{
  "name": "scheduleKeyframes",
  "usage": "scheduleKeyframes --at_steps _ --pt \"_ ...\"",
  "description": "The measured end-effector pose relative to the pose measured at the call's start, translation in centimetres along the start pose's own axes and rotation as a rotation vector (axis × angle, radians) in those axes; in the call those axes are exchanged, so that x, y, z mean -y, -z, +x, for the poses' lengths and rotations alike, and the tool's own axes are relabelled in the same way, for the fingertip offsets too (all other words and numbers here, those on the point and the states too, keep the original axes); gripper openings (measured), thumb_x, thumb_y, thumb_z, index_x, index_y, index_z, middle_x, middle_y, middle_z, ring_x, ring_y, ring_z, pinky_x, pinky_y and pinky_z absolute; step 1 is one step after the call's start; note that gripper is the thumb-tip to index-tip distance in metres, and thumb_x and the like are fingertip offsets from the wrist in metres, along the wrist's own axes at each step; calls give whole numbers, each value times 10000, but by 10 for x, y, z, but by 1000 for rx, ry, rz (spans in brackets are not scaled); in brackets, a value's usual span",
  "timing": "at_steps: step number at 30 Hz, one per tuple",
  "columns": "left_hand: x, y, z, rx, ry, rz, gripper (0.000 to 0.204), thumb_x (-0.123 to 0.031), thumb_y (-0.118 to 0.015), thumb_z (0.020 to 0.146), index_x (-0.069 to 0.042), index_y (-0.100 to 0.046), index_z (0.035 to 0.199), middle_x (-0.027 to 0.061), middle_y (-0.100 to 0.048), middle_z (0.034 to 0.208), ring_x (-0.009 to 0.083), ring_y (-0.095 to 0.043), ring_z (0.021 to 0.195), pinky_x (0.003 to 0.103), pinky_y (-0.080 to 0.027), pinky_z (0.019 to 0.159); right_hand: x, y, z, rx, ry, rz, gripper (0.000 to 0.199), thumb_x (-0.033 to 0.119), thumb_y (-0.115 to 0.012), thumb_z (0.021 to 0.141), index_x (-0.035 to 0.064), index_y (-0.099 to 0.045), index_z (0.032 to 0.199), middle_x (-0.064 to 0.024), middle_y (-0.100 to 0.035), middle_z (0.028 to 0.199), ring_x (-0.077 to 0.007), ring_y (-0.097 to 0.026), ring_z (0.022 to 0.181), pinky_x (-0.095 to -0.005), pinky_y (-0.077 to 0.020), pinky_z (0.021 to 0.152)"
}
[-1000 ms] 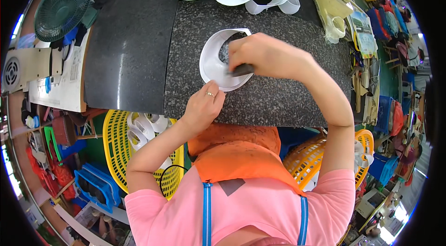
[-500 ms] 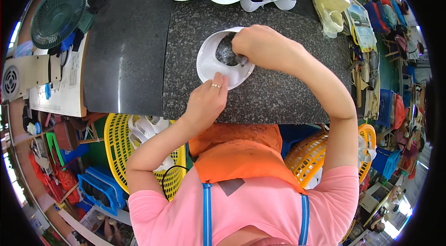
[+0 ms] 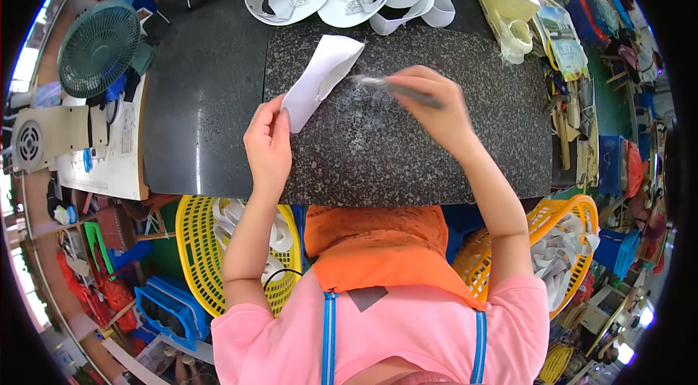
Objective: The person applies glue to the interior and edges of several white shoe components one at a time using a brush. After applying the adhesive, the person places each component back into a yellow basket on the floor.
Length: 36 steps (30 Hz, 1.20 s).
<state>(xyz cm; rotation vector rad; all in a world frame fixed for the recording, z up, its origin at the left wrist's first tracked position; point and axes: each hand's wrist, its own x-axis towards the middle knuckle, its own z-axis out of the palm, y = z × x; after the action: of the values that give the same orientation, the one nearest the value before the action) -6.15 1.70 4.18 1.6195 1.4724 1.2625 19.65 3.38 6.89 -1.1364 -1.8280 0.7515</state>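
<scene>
My left hand (image 3: 269, 141) pinches the lower end of a white shoe-upper-like piece (image 3: 320, 79) between thumb and fingers. The piece is a curved band, tilted up off the speckled stone slab (image 3: 422, 159), and its inner side partly shows. To the right of it, my right hand (image 3: 432, 105) is closed around a slim grey metal tool (image 3: 407, 90). The tool's shiny end points left toward the piece, with a small gap between them. Motion blurs that end, so its exact kind cannot be made out.
White pieces with glittery bows (image 3: 349, 3) lie along the slab's far edge. A yellowish machine part (image 3: 502, 3) stands at the far right, a green fan (image 3: 100, 47) at the left. Below the slab, a left yellow basket (image 3: 193, 254) and right orange basket (image 3: 472, 261) hold white pieces.
The white piece, flat on the slab before, is now lifted and tilted in my left hand, which moved left. My right hand moved away from the piece's opening, toward me and slightly right.
</scene>
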Motion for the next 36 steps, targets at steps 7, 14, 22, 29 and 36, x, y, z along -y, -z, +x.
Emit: scheduleKeyframes --at_steps 7,14,22,29,36 --pt "5 0 20 -40 33 -18 207 -20 -501 889 24 -618 1053 62 -601 885 122 -564 842 243 -435 782 -21 -49 45 137 201 -289 143 28 -610 734 43 -653 870 -130 -613 874 -334 -602 817 -408 -495 714" --pt "-53 -5 106 201 -113 270 266 -63 -528 845 36 -630 1070 122 -681 972 136 -628 862 262 -475 758 -15 -41 28 237 126 -256 130 26 -578 729 33 -644 841 -124 -592 866 -328 -605 808 -416 -495 714" --pt "-12 -76 201 412 -340 653 224 -125 -566 754 -42 -703 911 178 -666 843 299 -654 804 359 -492 725 -49 -49 50 46 265 -608 184 69 -553 759 43 -613 931 -88 -534 830 -264 -590 799 -376 -497 668" --pt "-15 -35 167 343 -242 538 215 -95 -561 741 -25 -695 894 219 -647 852 330 -644 816 372 -491 738 -39 -2 34 -282 685 -706 383 73 -632 710 16 -604 1088 -102 -576 983 -230 -603 860 -299 -511 742" --pt "-9 39 125 420 228 -161 301 -14 -581 803 38 -625 1096 63 -671 945 112 -613 796 238 -478 692 19 21 3 -453 -228 353 296 -7 -526 838 -29 -550 1132 -34 -590 808 -109 -590 623 -256 -489 550"
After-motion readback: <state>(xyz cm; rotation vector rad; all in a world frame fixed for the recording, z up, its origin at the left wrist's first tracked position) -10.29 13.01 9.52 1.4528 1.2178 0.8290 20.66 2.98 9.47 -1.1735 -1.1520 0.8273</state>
